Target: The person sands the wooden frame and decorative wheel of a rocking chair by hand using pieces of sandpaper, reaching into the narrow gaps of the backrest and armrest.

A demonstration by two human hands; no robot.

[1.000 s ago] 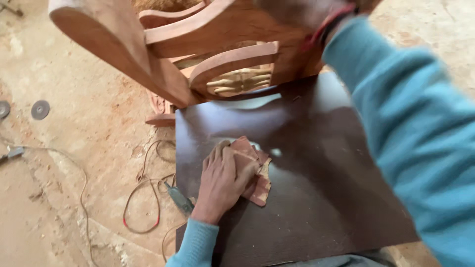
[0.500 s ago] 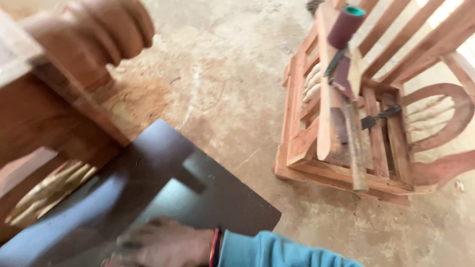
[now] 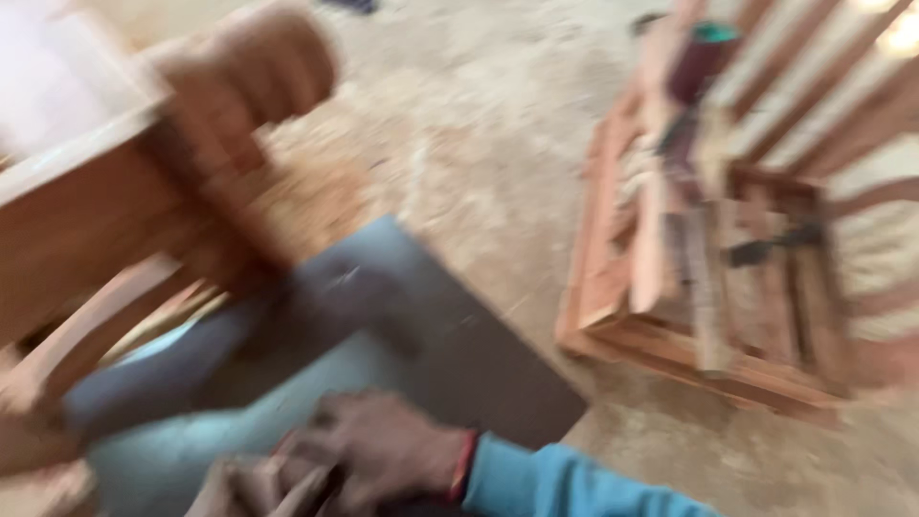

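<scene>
1. Two hands are at work. The left hand (image 3: 254,62), upper left of the frame, is curled tight round a rail of the chair (image 3: 86,220), which is tilted up off the floor.
2. The right hand (image 3: 383,450), bottom centre, lies on the board (image 3: 459,354) over something reddish. Blur hides what it is and how far the fingers are closed.
3. The chair wood looks bare and unfinished. How much of its surface is already worked, I cannot tell.
4. The board's corner points right, just short of the frames (image 3: 728,268) stacked at the right edge.
5. Open floor (image 3: 479,115) lies at upper centre. The chair crowds the left.
</scene>
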